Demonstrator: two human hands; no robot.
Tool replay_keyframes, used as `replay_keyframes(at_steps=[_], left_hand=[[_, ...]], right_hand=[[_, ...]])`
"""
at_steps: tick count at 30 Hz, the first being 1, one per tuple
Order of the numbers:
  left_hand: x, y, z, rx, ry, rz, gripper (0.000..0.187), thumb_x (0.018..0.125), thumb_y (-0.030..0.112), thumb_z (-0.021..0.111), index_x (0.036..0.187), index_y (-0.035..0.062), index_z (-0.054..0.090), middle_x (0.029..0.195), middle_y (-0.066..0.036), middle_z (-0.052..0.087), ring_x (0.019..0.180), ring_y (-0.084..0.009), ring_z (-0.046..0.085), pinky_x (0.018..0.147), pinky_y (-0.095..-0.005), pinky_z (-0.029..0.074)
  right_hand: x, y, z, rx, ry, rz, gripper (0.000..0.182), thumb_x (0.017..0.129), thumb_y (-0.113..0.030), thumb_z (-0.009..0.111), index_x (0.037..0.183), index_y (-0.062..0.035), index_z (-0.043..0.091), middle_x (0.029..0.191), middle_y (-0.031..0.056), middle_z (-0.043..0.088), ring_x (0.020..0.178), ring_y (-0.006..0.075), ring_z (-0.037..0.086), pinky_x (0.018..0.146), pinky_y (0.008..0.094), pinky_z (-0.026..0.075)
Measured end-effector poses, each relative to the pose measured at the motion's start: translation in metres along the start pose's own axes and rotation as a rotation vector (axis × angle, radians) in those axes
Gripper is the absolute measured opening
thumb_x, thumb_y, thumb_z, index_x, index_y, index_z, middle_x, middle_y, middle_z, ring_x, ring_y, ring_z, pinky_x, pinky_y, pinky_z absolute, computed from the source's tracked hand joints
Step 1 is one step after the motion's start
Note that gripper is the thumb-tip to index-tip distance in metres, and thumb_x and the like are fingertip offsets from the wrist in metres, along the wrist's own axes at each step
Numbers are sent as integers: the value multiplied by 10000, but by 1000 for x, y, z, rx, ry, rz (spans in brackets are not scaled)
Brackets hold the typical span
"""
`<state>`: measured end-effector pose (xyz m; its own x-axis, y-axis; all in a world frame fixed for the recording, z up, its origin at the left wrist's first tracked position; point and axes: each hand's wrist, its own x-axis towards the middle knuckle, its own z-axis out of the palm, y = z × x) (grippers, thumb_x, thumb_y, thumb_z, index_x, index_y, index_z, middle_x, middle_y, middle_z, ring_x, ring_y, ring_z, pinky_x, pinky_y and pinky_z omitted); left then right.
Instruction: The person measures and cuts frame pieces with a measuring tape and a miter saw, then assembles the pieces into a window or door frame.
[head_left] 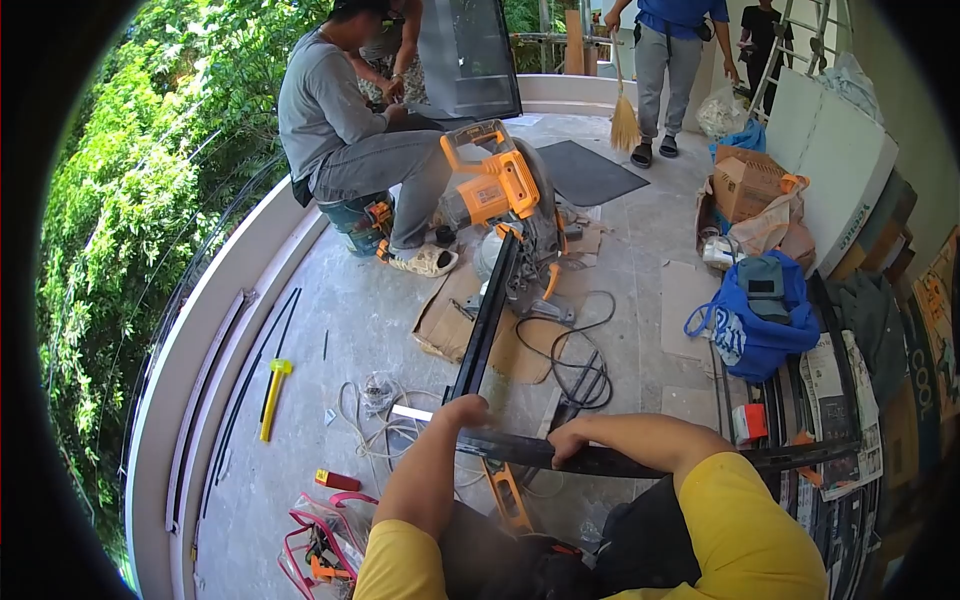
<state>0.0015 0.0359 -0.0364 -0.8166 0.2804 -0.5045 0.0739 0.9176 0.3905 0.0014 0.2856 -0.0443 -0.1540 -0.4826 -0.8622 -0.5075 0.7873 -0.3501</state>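
A long black frame bar (640, 461) runs crosswise in front of my body. My right hand (568, 442) is closed around it, left of its middle. At the bar's left end, my left hand (468, 410) has its fingers wrapped at the corner where a second black bar (487, 325) meets it. That second bar stretches away from me, its far end beside an orange miter saw (500, 185). Below the crosswise bar an orange tool (508, 495) shows between my arms.
A yellow hammer (272, 395) lies on the floor at left, near a clear bag with pink trim (320, 540). Cords (585, 370) loop behind the bars. A blue bag (765, 320) and boxes (745, 185) line the right. A seated person (340, 110) and a person with a broom (670, 50) are beyond.
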Motion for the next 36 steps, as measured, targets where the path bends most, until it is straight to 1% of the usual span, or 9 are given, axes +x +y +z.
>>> replay_keyframes(at_steps=[7, 9, 19, 21, 25, 27, 28, 35, 36], left_hand=[[0, 5, -3, 1, -42, -22, 481, 737, 402, 611, 1031, 24, 659, 1083, -196, 623, 1034, -324, 584, 875, -381, 447], [-7, 14, -11, -39, -126, -113, 501, 740, 406, 613, 1056, 19, 648, 1103, -193, 618, 1051, -323, 578, 890, -379, 443], [0, 2, -1, 25, -57, -38, 573, 745, 439, 620, 1123, 8, 616, 1162, -191, 594, 1098, -324, 556, 932, -371, 432], [1, 3, -2, 40, -89, -31, 660, 760, 461, 648, 1200, -22, 553, 1130, -218, 605, 1040, -313, 594, 894, -363, 462], [-3, 3, -4, 25, -109, -40, 672, 749, 470, 655, 1196, -22, 556, 1105, -224, 613, 1029, -315, 598, 867, -367, 476], [4, -5, 2, 73, -54, 23, 584, 748, 481, 615, 1081, 1, 635, 1115, -212, 607, 1051, -345, 575, 903, -383, 446], [-5, 6, -6, 27, -94, -41, 604, 752, 497, 615, 1092, -2, 625, 1094, -223, 610, 1025, -355, 583, 884, -389, 455], [15, -20, 9, -13, -82, -53, 688, 718, 501, 670, 1160, -19, 581, 1096, -218, 617, 1024, -340, 593, 888, -362, 463], [14, -21, 9, -16, -78, -59, 688, 718, 501, 670, 1160, -19, 581, 1096, -218, 617, 1024, -340, 593, 888, -362, 463]], right_hand=[[4, 2, 2, 31, -3, 3, 590, 760, -401, 672, 1140, 40, 574, 1052, 150, 634, 898, 270, 642, 709, 370, 530], [7, 3, 2, -1, -12, 6, 585, 760, -396, 674, 1141, 37, 575, 1051, 150, 634, 902, 273, 642, 713, 375, 531], [8, 5, 3, 43, -7, -21, 586, 761, -383, 678, 1147, 44, 570, 1034, 149, 641, 892, 269, 645, 712, 377, 531], [9, 4, 3, 17, -15, -9, 559, 762, -376, 677, 1132, 32, 584, 1022, 146, 645, 882, 272, 647, 703, 386, 532], [6, 0, 3, 40, 7, 11, 528, 759, -373, 681, 1103, 20, 604, 989, 140, 651, 856, 265, 650, 688, 386, 531], [-2, -4, 1, -34, 26, -47, 508, 754, -371, 689, 1076, 16, 621, 962, 129, 655, 834, 258, 649, 673, 380, 527], [1, -1, 3, 2, 37, -67, 489, 751, -367, 692, 1062, 4, 630, 951, 117, 655, 817, 248, 647, 663, 375, 522], [-23, -15, -3, -98, 56, -61, 511, 746, -366, 676, 1077, 21, 630, 1043, 171, 639, 927, 307, 628, 737, 415, 516], [-29, -17, -4, -108, 49, -42, 567, 746, -388, 678, 1139, 12, 598, 1112, 172, 615, 980, 310, 608, 789, 410, 497]])
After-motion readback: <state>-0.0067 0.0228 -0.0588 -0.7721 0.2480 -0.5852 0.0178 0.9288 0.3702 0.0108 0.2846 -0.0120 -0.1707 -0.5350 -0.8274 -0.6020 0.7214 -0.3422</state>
